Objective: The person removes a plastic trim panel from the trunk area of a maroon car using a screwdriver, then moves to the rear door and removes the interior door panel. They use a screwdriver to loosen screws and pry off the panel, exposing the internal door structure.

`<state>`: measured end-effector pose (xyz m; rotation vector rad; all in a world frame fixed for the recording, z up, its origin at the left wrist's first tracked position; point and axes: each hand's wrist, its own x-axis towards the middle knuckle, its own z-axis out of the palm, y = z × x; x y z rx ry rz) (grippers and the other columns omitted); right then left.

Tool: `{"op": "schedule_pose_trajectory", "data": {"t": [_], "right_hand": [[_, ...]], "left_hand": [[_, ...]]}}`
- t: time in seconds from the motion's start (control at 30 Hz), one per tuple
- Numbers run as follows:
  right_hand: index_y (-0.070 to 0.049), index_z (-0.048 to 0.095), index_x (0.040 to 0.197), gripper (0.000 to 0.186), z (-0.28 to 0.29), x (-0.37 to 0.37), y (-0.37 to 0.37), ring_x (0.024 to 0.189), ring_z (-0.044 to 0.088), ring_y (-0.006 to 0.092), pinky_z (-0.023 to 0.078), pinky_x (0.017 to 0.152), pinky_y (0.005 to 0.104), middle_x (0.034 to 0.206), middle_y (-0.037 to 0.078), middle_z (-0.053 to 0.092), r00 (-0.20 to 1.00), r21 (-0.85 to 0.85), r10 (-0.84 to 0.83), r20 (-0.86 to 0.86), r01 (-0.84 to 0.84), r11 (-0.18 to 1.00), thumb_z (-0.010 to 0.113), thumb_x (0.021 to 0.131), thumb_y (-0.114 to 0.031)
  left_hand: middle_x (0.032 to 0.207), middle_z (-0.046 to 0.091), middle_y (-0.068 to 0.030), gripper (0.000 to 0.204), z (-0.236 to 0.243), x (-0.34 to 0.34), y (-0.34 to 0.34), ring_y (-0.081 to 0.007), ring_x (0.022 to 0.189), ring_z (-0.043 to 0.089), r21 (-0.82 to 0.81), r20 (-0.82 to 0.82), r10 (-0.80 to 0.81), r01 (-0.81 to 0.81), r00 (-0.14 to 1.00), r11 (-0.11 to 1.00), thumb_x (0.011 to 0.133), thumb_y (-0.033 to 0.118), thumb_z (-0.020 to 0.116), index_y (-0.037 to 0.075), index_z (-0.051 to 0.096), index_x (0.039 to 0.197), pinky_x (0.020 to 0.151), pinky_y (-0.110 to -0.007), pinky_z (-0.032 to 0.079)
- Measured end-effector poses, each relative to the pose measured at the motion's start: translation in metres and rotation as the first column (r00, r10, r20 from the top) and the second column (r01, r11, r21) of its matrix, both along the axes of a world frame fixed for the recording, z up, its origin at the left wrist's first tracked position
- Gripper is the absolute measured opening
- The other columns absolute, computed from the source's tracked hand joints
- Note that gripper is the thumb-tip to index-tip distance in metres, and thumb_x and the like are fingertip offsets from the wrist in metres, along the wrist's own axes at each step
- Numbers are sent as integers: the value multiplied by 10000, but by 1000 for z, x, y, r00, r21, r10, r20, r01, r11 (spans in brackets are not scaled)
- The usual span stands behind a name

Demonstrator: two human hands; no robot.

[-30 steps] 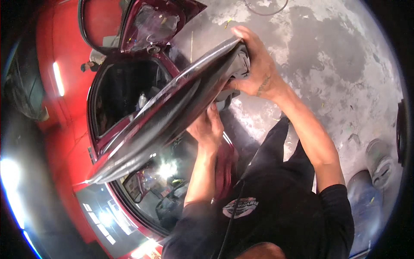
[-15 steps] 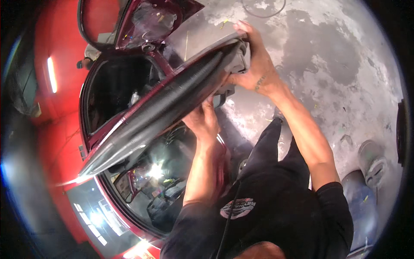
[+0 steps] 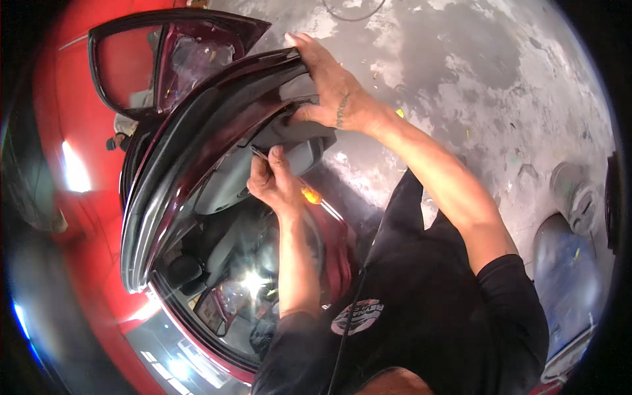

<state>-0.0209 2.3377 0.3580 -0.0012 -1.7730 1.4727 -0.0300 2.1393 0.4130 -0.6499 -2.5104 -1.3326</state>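
A maroon car door (image 3: 217, 122) with a black rubber edge stands tilted in front of me, seen nearly edge-on. My right hand (image 3: 336, 95) grips its upper right corner, fingers over the outer edge and thumb on the inner side. Below the door edge, my left hand (image 3: 273, 181) is closed, with a thin metal tool (image 3: 259, 153) at its fingertips, next to the grey inner panel (image 3: 293, 164). An orange piece (image 3: 311, 195) shows beside that wrist; whether it is the tool's handle I cannot tell.
Another maroon door (image 3: 191, 62), its inner side bare, stands open at the far left. Car glass with a bright reflection (image 3: 253, 283) lies below my left arm. A bucket (image 3: 576, 191) and a blue drum (image 3: 566, 283) stand at the right on the stained concrete floor (image 3: 474, 59).
The car door has turned, showing more of its inner side. My right hand has moved left with its corner. The tool tip and orange piece have come into sight by my left hand.
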Motion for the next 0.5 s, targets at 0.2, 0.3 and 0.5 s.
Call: {"op": "schedule_pose_trajectory", "data": {"t": [0.2, 0.3, 0.5], "right_hand": [[-1, 264, 1494, 852, -50, 91, -84, 1352, 370, 456, 339, 1121, 488, 1442, 289, 382, 953, -90, 198, 230, -181, 979, 742, 832, -243], [-38, 366, 1456, 660, -52, 139, -127, 1167, 538, 417, 452, 977, 449, 1260, 253, 542, 812, -353, 534, 237, -440, 826, 674, 886, -166], [-47, 535, 1322, 397, -63, 182, -128, 855, 617, 367, 491, 743, 434, 943, 177, 612, 906, -331, 316, 280, -218, 918, 588, 929, -56]], "left_hand": [[655, 523, 6, 334, 6, 13, 0, -57, 540, 424, 167, 160, -29, 1, 987, 986, 995, 298, 616, 39, 561, 791, 462, -229, 286], [640, 537, -20, 377, 3, 29, 4, -70, 523, 436, 205, 188, -43, 4, 981, 979, 1014, 351, 569, 34, 570, 810, 457, -235, 267], [653, 592, -56, 395, 8, 51, 13, -62, 514, 427, 147, 408, -187, 138, 893, 979, 1036, 366, 511, 13, 589, 873, 467, -216, 267]]}}
